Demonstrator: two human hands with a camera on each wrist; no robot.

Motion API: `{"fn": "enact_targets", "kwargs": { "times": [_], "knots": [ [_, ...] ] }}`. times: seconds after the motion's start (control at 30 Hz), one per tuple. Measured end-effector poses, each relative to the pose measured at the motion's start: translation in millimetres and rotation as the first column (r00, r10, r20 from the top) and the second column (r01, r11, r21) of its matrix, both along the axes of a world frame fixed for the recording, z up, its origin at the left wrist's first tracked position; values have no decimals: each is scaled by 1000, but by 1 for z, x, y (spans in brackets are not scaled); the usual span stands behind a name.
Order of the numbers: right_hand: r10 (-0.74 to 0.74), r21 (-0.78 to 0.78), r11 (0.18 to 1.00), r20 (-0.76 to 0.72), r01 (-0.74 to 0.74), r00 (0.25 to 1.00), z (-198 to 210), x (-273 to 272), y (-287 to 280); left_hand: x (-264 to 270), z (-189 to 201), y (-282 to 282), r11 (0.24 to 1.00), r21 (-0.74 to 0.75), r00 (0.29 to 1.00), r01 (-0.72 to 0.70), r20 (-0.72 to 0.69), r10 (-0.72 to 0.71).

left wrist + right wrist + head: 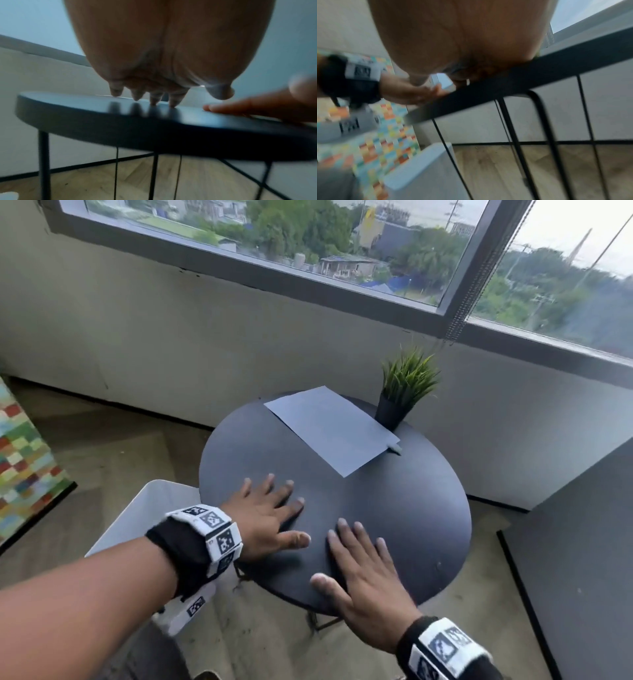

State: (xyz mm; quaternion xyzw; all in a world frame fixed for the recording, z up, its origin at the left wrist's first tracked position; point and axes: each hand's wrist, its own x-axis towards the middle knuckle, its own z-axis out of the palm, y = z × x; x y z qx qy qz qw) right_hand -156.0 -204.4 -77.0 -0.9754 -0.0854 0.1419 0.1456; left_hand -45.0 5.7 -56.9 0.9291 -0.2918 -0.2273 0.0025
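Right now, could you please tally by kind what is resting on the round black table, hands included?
2 hands: left hand and right hand, both open, touching the table
1 sheet of paper
1 potted plant
1 small grey object by the paper's corner, too small to identify
Total: 5

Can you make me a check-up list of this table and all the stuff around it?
Surface: round dark table, level, on thin black legs.
Job's things: only the table is touched; nothing is held.
Clutter: sheet of paper at the far side, small grey object at its corner, potted plant beside the paper.
Hands: left hand and right hand lie flat on the table, fingers straight.
Cables: nothing seen.
Surroundings: window behind, white chair at left, colourful checked panel.
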Motion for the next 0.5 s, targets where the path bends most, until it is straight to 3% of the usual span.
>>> {"fn": "enact_targets", "kwargs": {
  "times": [0.03,0.07,0.13,0.17,0.23,0.3,0.37,0.4,0.47,0.5],
  "knots": [
    [39,185,982,-20,-35,999,9,-3,3,-7,-2,-5,995,-20,994,102,-34,-103],
    [10,410,912,-23,0,1000,16,-2,-1,-13,0,-8,979,-97,979,182,-73,-189],
    [-273,665,729,62,164,960,25,8,-23,-20,8,-3,912,-381,964,152,-146,-222],
    [-437,663,696,87,275,895,24,13,-36,-19,12,6,844,-534,973,48,-166,-161],
    [-580,398,768,100,501,809,16,19,-49,-11,20,33,634,-753,982,-178,-181,61],
    [-481,4,876,83,482,873,1,20,-35,5,24,63,372,-869,923,-326,-207,326],
    [-301,-125,944,63,306,952,-7,17,-2,24,21,94,164,-893,757,-418,-242,608],
    [-197,-119,972,55,202,979,-8,13,16,36,7,118,103,-852,629,-512,-291,721],
    [-4,-26,1000,19,4,1000,1,4,46,54,-34,161,31,-686,422,-727,-410,808],
    [61,86,994,2,-61,998,6,1,54,60,-59,177,47,-605,368,-795,-418,830]
  ]
}}
